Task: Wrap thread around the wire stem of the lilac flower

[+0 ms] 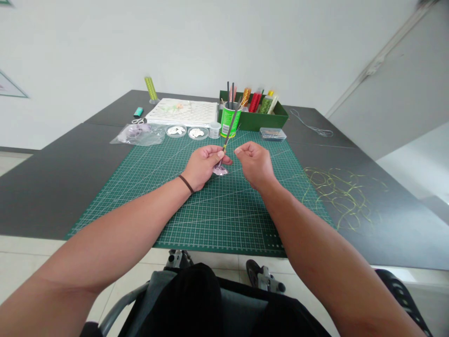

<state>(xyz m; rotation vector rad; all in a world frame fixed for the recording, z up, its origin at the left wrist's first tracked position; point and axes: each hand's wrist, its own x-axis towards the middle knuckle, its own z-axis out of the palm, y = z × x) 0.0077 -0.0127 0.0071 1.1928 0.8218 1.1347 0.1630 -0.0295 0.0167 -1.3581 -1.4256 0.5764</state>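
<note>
My left hand (203, 164) is closed in a pinch on a thin dark stick (229, 128) that points up and away, with a small pale purple flower-like piece (220, 170) at its lower end, just above the green cutting mat (175, 206). My right hand (253, 163) is closed beside it, thumb and forefinger pinched on what looks like a fine thread I cannot make out clearly. The two hands are a few centimetres apart over the middle of the mat.
Behind the mat stand a green box (261, 120) with glitter tubes, a green can (229, 120) of sticks, two small dishes (176, 130), a clear cup (214, 129), a plastic bag (138, 135), scissors (139, 120) and a white board (184, 112). Loose yellow-green thread (338, 192) lies at the right.
</note>
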